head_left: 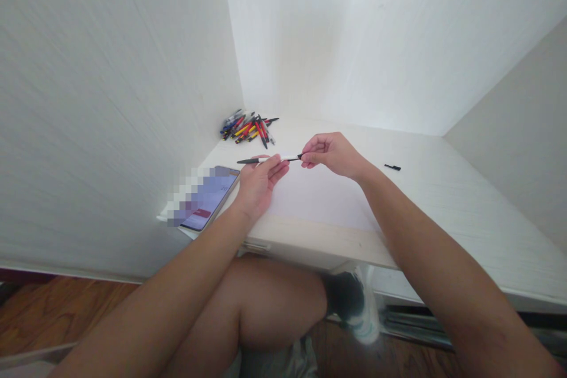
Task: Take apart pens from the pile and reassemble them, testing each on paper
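"Head view: what's in hand?"
"Left hand (259,186) grips a pen (263,159) spanning both hands; right hand (332,153) pinches its black end (300,156), apparently fitting or freeing it. That calls for steadiness."
"Any writing?"
"None legible; the phone (212,198) beside the left hand is partly pixelated."

on desk (443,189): pen pile (248,128) bk l | phone (217,198) frt l | pen part (392,167) r

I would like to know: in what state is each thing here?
Pen: held, pointing sideways
Left hand: gripping the pen
Right hand: pinching dark piece at pen's end
Pen pile: heaped loosely
Phone: lying face up, screen lit
Small black object: lying loose on table
White sheet: lying flat
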Motion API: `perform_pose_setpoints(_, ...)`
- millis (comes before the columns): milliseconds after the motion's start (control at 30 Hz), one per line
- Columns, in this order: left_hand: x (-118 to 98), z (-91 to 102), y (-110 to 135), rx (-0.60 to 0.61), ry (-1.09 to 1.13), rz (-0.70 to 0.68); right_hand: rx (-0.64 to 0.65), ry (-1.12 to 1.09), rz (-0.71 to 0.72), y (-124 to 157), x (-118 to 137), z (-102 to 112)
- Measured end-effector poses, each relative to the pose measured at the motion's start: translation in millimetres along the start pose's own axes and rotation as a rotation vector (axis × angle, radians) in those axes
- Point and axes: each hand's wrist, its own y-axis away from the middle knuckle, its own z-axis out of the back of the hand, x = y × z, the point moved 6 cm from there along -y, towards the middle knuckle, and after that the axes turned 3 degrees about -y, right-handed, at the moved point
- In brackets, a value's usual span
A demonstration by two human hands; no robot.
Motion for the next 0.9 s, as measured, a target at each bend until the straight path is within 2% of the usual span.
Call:
perform_pose_setpoints(400,7,5.0,-5,0.007,0.093,0.052,0.032,0.003,0.014,6,12,1)
perform_pose_setpoints(500,8,5.2,-6,0.024,0.122,0.057,0.007,-0.009,0.019,6,16,3)
perform_pose_setpoints(700,10,4.9,-6,0.047,0.148,0.040,0.040,0.010,-0.009,7,17,1)
perform_pose_setpoints(900,10,2.1,-6,0.120,0.216,0.029,0.054,-0.011,-0.021,7,16,0)
